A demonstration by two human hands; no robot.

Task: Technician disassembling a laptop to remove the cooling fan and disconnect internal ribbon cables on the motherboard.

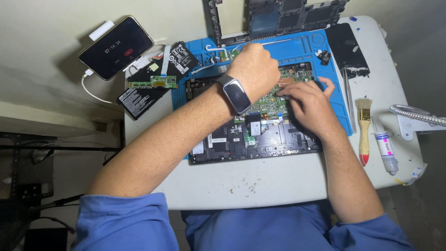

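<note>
**Laptop opened on the blue mat, both hands on its board**

Laptop (260, 135), stripped of its cover, lies on a blue mat (325, 74) on the white table (260, 181), its black lower half nearest the person and the green board (267, 100) beyond. Right hand (309, 102) rests flat on the board, fingers (327, 83) spread and pressing down, grasping nothing that shows. Left hand (255, 69), with a watch (236, 95) on the wrist, is clenched above the board's far edge (whatever it pinches is hidden by the knuckles, so I cannot tell what it holds). To the right lie a brush (364, 125) with a red-tipped handle and a white tube (385, 148). To the left, a small green circuit strip (153, 83) sits on black battery packs (141, 100). Farther off, a phone (116, 46) lies screen up with a white cable, and a bare laptop frame (278, 18) stands at the table's far edge.
</note>
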